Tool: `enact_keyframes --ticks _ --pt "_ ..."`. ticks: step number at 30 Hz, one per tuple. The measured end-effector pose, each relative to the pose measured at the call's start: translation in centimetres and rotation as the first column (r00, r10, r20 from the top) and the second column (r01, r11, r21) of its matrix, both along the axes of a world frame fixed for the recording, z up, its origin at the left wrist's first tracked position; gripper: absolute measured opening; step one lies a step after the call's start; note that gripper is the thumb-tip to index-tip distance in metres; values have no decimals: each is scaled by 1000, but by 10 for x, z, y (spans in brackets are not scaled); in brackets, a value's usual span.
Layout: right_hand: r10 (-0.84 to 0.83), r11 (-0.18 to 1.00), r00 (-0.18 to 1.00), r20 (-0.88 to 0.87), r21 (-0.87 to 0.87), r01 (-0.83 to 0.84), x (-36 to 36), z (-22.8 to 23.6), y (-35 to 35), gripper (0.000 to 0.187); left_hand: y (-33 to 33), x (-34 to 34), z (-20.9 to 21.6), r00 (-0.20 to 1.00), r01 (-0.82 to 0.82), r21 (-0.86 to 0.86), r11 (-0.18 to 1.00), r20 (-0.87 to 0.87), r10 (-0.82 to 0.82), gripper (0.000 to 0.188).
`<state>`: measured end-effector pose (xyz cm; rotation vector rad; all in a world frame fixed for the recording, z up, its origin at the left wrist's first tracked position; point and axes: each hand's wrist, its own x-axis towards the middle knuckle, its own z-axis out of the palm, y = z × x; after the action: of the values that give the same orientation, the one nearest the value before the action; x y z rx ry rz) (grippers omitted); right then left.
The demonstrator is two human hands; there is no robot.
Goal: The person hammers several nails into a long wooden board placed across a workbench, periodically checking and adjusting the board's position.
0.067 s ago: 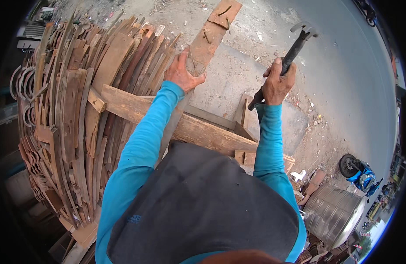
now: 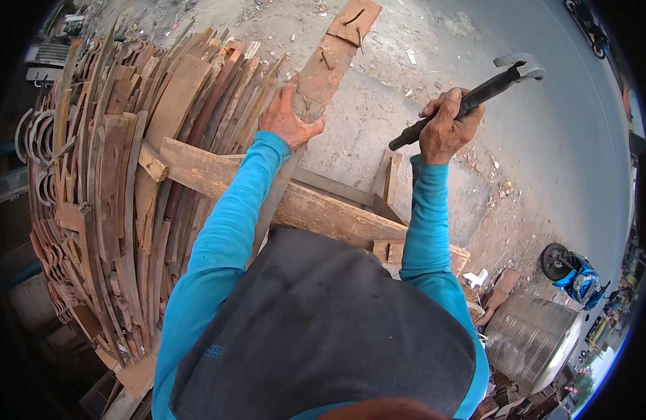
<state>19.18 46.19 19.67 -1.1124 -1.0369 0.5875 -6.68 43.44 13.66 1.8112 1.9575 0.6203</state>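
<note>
The nailed board (image 2: 324, 78) lies straight ahead of the person, its long axis running away from the body with a slight lean to the right, across a wide plank (image 2: 337, 213) that lies sideways in front of the torso. The left hand (image 2: 289, 119) is at the board, fingers bent over its left side and thumb reaching to the right; how tightly it presses cannot be told. Beyond this hand, toward the far end, bent nails (image 2: 327, 59) stand out of the wood, so the left hand is the nearer one to them. The right hand (image 2: 447, 133) is well apart on the right, fingers wrapped around the middle of the dark handle of a hammer (image 2: 492, 87). The hammer also slants away and to the right, but at a flatter angle than the board. Its grey head is at the upper right end, farthest from the nails, while the butt of the handle points back to the lower left. Left of the left forearm, a stack of old wood (image 2: 120, 196) stands close by.
</note>
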Motion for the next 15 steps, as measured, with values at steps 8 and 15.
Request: enact_keyframes --ticks 8,15 --pt "341 871 830 441 -480 -102 -19 -90 1 26 17 -6 10 1000 20 19 1000 -8 -20 103" --pt "37 999 971 -236 32 -31 -30 -59 0 16 0 2 7 999 12 -86 996 36 -8 103"
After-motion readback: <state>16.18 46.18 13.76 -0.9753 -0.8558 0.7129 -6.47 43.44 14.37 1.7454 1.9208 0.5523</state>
